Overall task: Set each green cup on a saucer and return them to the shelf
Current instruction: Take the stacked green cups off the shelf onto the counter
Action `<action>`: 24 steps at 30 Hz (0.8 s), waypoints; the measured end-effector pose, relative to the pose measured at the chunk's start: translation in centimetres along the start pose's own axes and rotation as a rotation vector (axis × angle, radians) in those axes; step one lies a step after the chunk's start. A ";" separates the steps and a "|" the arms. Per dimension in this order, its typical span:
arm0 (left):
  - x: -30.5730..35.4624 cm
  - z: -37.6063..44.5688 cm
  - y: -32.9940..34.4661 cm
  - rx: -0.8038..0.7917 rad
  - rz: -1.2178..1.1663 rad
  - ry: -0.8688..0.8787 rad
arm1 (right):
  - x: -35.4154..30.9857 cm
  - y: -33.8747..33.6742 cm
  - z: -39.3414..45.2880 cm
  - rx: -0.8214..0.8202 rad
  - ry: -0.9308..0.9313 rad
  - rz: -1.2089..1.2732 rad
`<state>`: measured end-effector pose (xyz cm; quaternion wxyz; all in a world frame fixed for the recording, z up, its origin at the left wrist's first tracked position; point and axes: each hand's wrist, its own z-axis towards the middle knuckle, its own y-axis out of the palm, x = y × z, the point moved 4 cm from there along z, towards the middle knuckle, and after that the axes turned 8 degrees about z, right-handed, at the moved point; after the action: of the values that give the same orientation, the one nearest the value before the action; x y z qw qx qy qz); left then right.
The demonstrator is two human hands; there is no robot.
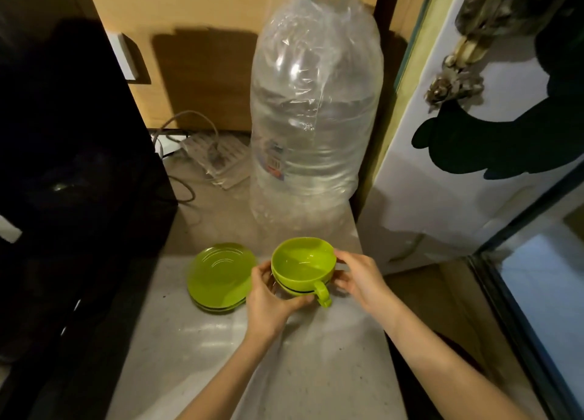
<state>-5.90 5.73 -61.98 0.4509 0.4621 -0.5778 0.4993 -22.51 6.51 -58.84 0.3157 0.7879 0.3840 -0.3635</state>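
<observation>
Far left: large black glossy appliance stands along the left edge of the pale speckled countertop, details lost in shadow. Behind it, toward the back edge, a white power strip with grey cables lies flat. Next, a stack of lime-green round plastic saucers sits on the countertop about mid-depth, left of centre; concentric rings visible on the top one, at least two more rims show below it. Left hand is curled around the left side and underside of the lime-green plastic cup, thumb on the rim side, fingers under the base. Cup is held just right of the saucer stack, over the countertop, close to its right edge; whether it rests on the surface or is lifted, cannot tell. Cup is wide, shallow, glossy, empty, upright, handle pointing toward the camera. A dark line under its bowl suggests a second green piece nested beneath, unclear which. Right hand grips the cup's right wall, fingertips on the rim. Behind the cup, a big clear crinkled plastic water jug with green cap stands near the right back corner. Right of the countertop: white panel.
</observation>
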 end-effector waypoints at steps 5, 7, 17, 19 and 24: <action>-1.3 0.4 0.5 0.000 0.010 -0.048 | 0.7 -0.6 1.0 -0.002 0.026 -0.039; -1.1 0.4 0.6 -0.005 0.008 -0.034 | 0.8 -0.8 1.5 0.002 0.027 -0.042; 0.5 0.0 0.1 -0.030 0.265 -0.012 | -0.3 -0.4 2.2 -0.018 0.029 -0.238; 1.0 0.0 -0.8 -0.048 0.413 0.006 | -1.8 0.3 2.3 -0.034 -0.081 -0.450; 3.3 -0.2 -5.2 0.118 0.505 0.171 | -3.6 5.4 0.6 -0.135 -0.471 -0.835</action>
<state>-1.35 5.25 -57.88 0.3314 0.2851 -0.6046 0.6659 -19.86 1.93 -55.05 0.2716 0.4405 0.6083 -0.6018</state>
